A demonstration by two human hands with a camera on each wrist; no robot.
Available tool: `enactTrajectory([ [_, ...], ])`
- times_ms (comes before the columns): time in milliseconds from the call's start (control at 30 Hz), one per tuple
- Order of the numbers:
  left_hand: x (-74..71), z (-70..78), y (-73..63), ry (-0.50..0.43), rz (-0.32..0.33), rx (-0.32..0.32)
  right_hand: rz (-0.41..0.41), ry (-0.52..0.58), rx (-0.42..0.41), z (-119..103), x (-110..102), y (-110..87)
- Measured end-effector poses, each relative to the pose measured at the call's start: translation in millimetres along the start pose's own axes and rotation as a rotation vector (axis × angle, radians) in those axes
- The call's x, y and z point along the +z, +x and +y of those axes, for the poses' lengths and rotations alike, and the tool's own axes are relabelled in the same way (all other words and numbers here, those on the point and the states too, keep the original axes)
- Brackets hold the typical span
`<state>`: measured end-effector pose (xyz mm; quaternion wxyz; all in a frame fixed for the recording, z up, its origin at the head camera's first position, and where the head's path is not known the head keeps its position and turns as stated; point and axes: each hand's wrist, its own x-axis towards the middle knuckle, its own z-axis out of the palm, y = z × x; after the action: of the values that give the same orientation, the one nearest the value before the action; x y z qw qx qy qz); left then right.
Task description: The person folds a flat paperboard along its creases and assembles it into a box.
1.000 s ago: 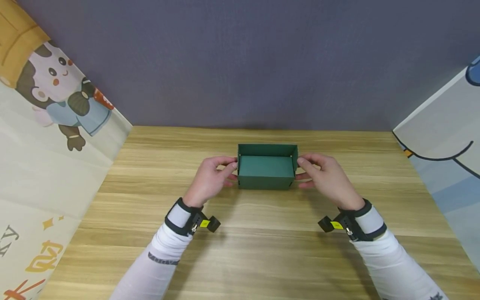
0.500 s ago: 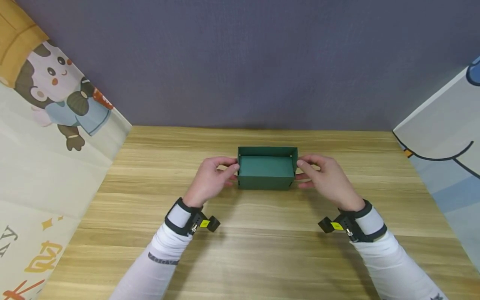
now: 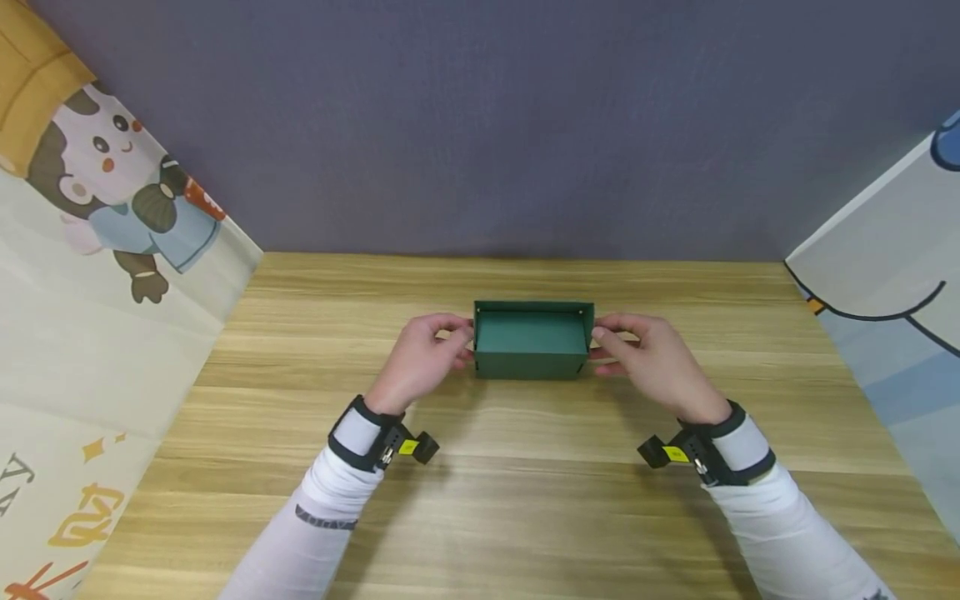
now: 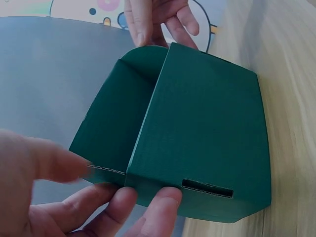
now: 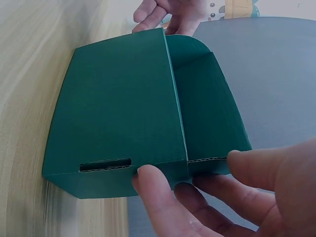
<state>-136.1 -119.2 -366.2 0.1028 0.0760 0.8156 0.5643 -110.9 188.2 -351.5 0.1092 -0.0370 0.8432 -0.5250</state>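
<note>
A dark green cardboard box [image 3: 532, 367] sits on the wooden table, its top partly uncovered and its lid [image 3: 534, 307] tilted up at the back. Side flaps with bare corrugated edges join the lid. At the box's left end, my left hand [image 3: 423, 354] pinches the lid's side flap between thumb and fingers, with other fingertips against the side wall. My right hand [image 3: 648, 354] does likewise at the right end, its thumb on the flap's edge in the right wrist view. A narrow slot [image 4: 207, 188] shows near the corner in the left wrist view. The inside is mostly hidden.
The wooden tabletop [image 3: 532, 500] stretches around the box. Behind it rises a dark grey-blue panel [image 3: 525, 125]. Printed cartoon panels stand at the left [image 3: 112, 333] and right [image 3: 885, 242] sides. Each wrist wears a strapped camera.
The lid's upper edge has come down a little toward the person, narrowing the opening. Both hands have kept almost the same place at the box's ends.
</note>
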Motion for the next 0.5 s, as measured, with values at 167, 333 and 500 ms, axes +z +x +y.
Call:
enactTrajectory([
  [167, -1.1, 4.2, 4.1, -0.024, 0.015, -0.048, -0.005, 0.013, 0.026, -2.5, -1.9, -0.3],
  [333, -1.5, 6.8, 7.7, 0.035, 0.024, -0.068, 0.03, 0.007, 0.089, -8.2, -0.7, 1.4],
  [500, -1.7, 8.4, 8.5, 0.047, 0.01, -0.068, 0.051, 0.026, 0.109, -11.6, 0.2, 3.2],
])
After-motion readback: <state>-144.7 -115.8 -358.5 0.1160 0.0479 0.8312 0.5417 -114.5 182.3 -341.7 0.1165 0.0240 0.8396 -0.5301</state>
